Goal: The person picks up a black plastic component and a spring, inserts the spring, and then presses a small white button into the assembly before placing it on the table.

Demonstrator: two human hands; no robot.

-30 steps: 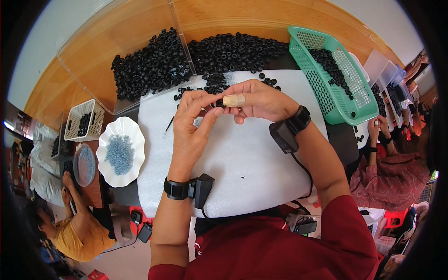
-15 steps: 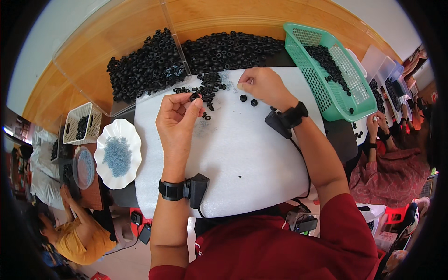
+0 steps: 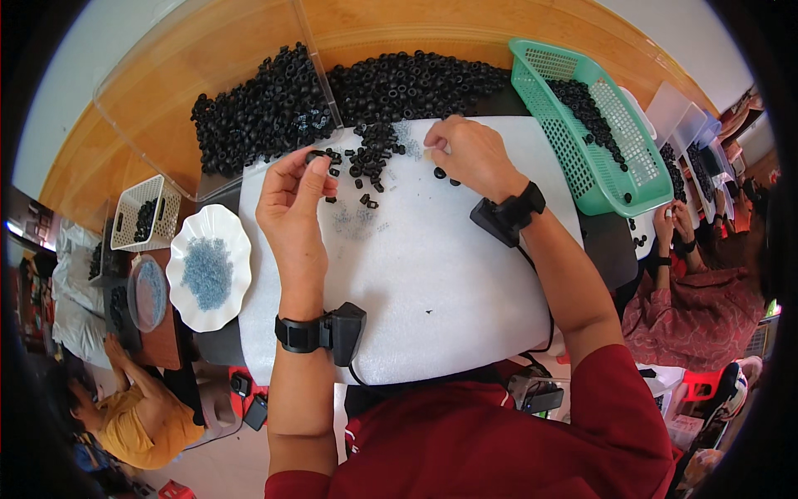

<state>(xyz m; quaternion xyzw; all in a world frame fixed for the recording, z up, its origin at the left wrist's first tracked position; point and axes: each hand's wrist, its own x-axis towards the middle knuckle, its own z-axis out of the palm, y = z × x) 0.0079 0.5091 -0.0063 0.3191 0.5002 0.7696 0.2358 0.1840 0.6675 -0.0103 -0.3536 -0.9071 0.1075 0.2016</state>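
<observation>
My left hand [image 3: 293, 198] is closed in a pinch over the white sheet [image 3: 432, 291], thumb and forefinger on a small round black part [image 3: 313, 156]. My right hand [image 3: 475, 160] is also closed, its fingertips together near some scattered bluish pieces [image 3: 407, 137]. What those fingertips hold, if anything, is too small to make out. Two black rings [image 3: 440, 173] lie just under the right hand and are partly covered by it. Between the hands is a loose cluster of small black parts [image 3: 374, 150], with more tiny pale bits [image 3: 353, 218] below it.
A large heap of black parts [image 3: 258, 108] lies behind the sheet, crossed by a clear plastic panel [image 3: 313, 62]. A green basket [image 3: 573, 170] holds black parts at right. A scalloped white plate [image 3: 237, 283] of blue bits stands left, beside a white basket [image 3: 170, 212]. Other people sit at both sides.
My left hand has moved left and slightly up, away from the cluster, still pinching the black part. My right hand has shifted slightly and now covers part of the two rings.
</observation>
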